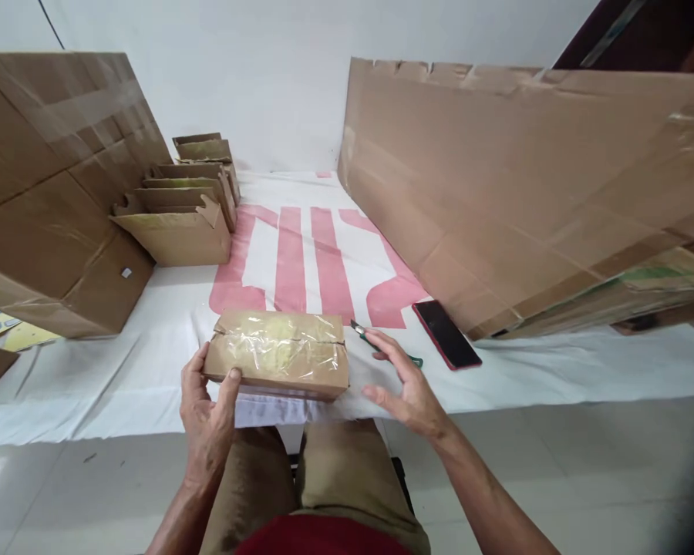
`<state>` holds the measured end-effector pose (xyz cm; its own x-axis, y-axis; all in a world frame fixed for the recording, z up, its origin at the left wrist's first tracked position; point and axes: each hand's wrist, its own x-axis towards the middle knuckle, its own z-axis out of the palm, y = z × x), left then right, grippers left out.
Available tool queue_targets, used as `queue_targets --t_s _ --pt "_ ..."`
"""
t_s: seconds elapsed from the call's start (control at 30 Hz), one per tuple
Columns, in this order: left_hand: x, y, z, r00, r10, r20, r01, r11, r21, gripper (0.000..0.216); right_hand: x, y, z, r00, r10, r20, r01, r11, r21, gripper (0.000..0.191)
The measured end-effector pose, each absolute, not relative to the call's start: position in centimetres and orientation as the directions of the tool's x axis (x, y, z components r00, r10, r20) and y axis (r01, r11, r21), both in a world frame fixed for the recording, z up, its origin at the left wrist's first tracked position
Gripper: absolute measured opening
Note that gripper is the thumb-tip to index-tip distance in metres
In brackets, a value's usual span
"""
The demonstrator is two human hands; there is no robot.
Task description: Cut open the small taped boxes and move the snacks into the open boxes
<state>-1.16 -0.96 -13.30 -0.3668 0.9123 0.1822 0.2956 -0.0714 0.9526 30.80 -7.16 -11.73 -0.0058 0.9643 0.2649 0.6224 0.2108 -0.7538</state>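
Observation:
A small cardboard box [281,351], taped across its top with clear shiny tape, lies at the table's front edge. My left hand [208,401] grips its left end, the thumb on the near top edge and the fingers around the left side. Just right of the box, my right hand [408,385] hovers with thumb and fingers apart, holding nothing. Partly hidden under those fingers is a green utility knife [417,361], its blade end pointing to the upper left. Whether the fingertips touch the knife, I cannot tell.
A dark phone [446,334] with a red edge lies right of the knife. Large cardboard boxes stand on the left [63,185] and right [514,185]. Several small open cartons [179,235] line up at the back left. A white cloth [167,308] with pink print covers the table.

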Motion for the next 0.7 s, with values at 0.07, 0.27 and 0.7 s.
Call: queue_targets --t_s 0.07,0.27,0.7 --pt "-1.5 -1.1 -13.2 -0.381 0.908 0.175 0.291 -0.062 0.955 0.065 33.6 -7.6 -13.6 0.12 0.96 0.254 0.752 0.079 -0.654 0.052" --pt "-1.0 -1.5 -12.4 -0.374 0.909 0.186 0.294 -0.074 0.953 0.059 37.7 -5.7 -18.1 0.166 0.972 0.169 0.94 -0.104 -0.325 0.044" --pt "-1.6 -2.3 -10.9 -0.284 0.93 0.235 0.248 -0.165 0.955 0.04 31.1 -3.6 -8.9 0.026 0.9 0.436 0.746 0.273 -0.608 0.026"
